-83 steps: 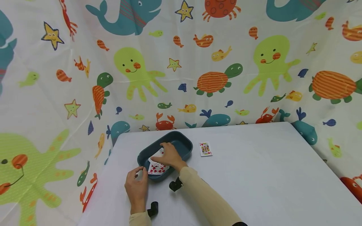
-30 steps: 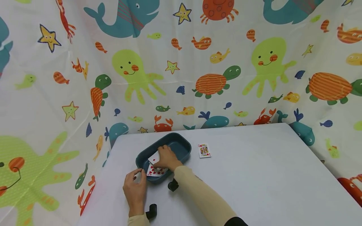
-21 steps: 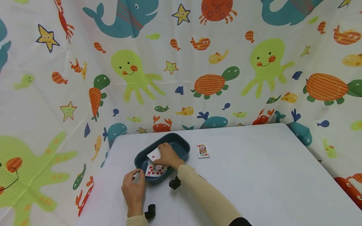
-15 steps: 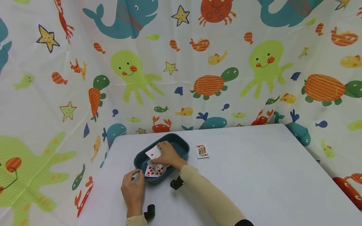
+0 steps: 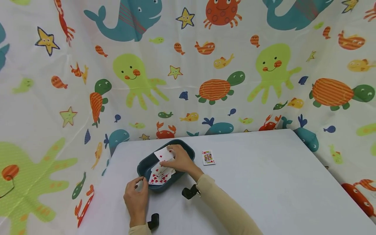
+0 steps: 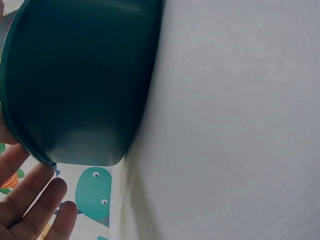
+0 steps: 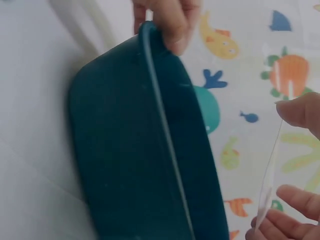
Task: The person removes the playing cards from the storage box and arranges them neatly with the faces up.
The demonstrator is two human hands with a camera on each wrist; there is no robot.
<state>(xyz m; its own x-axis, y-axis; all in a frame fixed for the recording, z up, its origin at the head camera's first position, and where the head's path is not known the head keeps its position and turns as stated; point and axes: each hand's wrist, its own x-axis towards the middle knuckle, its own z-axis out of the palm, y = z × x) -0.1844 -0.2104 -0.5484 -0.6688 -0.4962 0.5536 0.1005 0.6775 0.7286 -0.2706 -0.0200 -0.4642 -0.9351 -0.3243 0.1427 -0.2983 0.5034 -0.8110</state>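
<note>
Up it comes, my right hand (image 5: 181, 160) has just raised this diamond card (image 5: 162, 154), held between thumb and fingers, above the loose cards (image 5: 160, 178) in the blue tub (image 5: 146, 165), my left hand (image 5: 137, 197) pinching its rim, so it seems parted from the rest

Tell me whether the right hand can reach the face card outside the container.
Probably yes: only the container's rim lies between the right hand and the face card, though that hand pinches another card and would likely need to release it first.
</note>
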